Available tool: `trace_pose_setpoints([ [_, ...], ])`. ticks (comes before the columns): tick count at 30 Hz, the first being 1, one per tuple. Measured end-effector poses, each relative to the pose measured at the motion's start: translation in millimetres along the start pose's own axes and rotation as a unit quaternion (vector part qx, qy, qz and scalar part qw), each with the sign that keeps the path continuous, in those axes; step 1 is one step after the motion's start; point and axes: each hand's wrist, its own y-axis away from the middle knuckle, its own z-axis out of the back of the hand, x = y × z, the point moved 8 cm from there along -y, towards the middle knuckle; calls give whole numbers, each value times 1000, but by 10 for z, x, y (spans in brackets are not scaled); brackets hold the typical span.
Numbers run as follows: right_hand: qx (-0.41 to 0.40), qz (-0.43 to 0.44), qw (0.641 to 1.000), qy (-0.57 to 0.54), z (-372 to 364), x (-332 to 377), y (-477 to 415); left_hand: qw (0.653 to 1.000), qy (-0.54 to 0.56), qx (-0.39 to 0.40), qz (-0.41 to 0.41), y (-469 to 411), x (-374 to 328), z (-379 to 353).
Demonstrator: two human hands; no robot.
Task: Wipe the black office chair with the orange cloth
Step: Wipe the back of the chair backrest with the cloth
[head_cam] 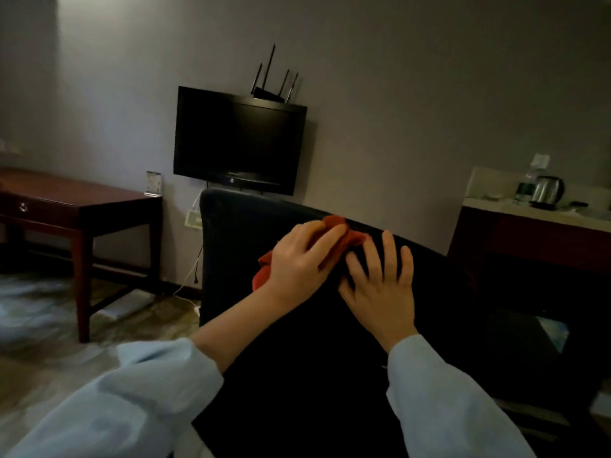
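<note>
— Where's the cloth?
— I see the orange cloth [344,233] bunched on the black office chair [244,239], at its back's top edge, which slants down rightward.
— Hands?
— My left hand [299,264] grips the cloth, fingers curled over it. My right hand [380,289] lies flat beside it, fingers spread. Beyond are a television [238,140] and a kettle [547,191] on the counter [496,206].

Orange-red cloth [334,223] on a black chair [238,246] at centre, pale blue sleeves [139,401] below, red-brown desk [82,196] at left, black television [238,143] on grey wall [429,94].
</note>
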Motion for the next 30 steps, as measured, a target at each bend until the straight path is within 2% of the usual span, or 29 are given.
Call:
trace_pose_setpoints([
  [3, -2, -14, 1000, 11, -46, -108, 30, 999, -30, -10, 30, 71, 388, 67],
  [6, -1, -11, 1000, 17, -27, -170, 82, 985, -11, -39, 167, 75, 844, 243],
  [8, 8, -5, 1000, 23, -34, -175, 99, 944, 20, -89, 316, 60, 1085, 348],
  [10, 22, -1, 999, 27, -48, -161, 90, 900, 43, -135, 413, 19, 1127, 350],
  [11, 28, 0, 999, 27, -59, -152, 84, 893, 43, -144, 424, -29, 1049, 322],
  [13, 34, -1, 999, 29, -68, -145, 69, 909, 41, -140, 390, -134, 746, 221],
  [18, 30, 0, 1000, 8, -83, -157, 79, 974, 65, -42, 211, -222, -148, -129],
  [21, -6, 0, 1000, -21, -2, -227, 27, 993, 41, -9, 111, -321, -194, -101],
  [22, -17, -7, 999, -33, 40, -280, -19, 995, 31, 8, 100, -336, -133, -76],
  [25, -5, -21, 998, -65, 64, -422, -157, 979, 26, 55, 195, -340, 344, 21],
  [27, 14, -16, 998, -62, 74, -428, -174, 955, 15, 56, 292, -289, 767, 183],
  [30, 37, -13, 998, -52, 45, -388, -187, 921, -22, 43, 387, -224, 1198, 372],
])
